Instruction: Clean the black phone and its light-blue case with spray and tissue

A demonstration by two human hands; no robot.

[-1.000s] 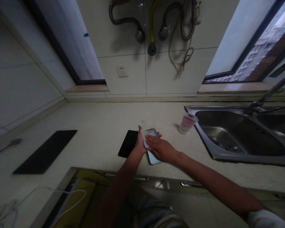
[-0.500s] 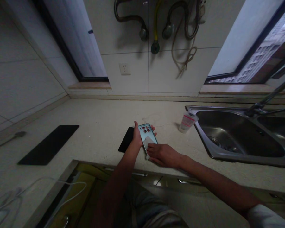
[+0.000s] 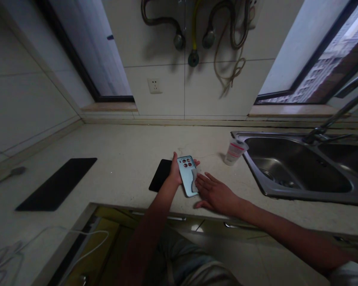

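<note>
A light blue phone [image 3: 187,173] lies back-up on the pale countertop [image 3: 128,159], its camera cluster facing up. My left hand [image 3: 175,174] grips the phone's left edge, thumb on one side and fingertips showing at the far corner. My right hand [image 3: 216,192] lies flat just right of the phone, fingers stretched out, fingertips resting on a small white wipe [image 3: 194,180] at the phone's right edge. A black phone-sized slab [image 3: 160,180] lies under my left hand's side, partly hidden by it.
A small plastic cup with a red label [image 3: 235,151] stands by the steel sink [image 3: 295,169] at right, with a tap [image 3: 331,121] behind. A long black mat [image 3: 58,182] lies at left. White cables [image 3: 47,246] trail at lower left. Hoses [image 3: 197,31] hang on the tiled wall.
My right hand slid the wipe down from the phone's camera end, then off to the phone's right edge, and its fingers flattened out. The left hand kept its hold.
</note>
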